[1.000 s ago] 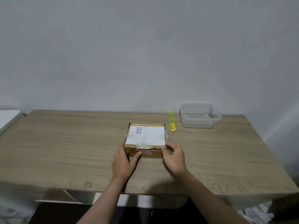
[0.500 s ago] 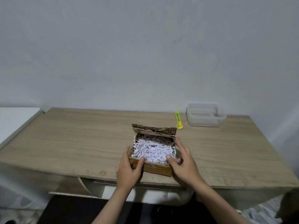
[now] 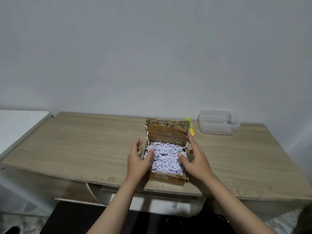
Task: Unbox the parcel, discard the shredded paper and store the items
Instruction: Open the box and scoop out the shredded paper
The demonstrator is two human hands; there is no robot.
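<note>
White surface (image 3: 20, 125) at far left, 9 o'clock of the frame, butting against the wooden table (image 3: 87, 146). Left hand (image 3: 139, 162) at the left wall of the cardboard parcel box (image 3: 167, 177), fingers straight and spread, thumb tip lying on the shredded paper (image 3: 166, 158); released, grasping nothing. Box sits at table centre, near the front edge, lid flap (image 3: 167, 132) standing up at the box's 12 o'clock side. White shredded paper fills the box to the rim; a small dark speck shows among the shreds, too small to tell what. Stored items not visible under the paper. Right hand (image 3: 195, 159) at the box's 3 o'clock side, fingers straight, index reaching up along the right edge of the flap, thumb on the paper; also released, nothing grasped. Yellow-green utility knife (image 3: 190, 127) just beside the flap at its 2 o'clock, partly hidden by it. Clear plastic container (image 3: 218, 130) further right, 2 o'clock of the box, near the table's back edge, apart from the knife.
</note>
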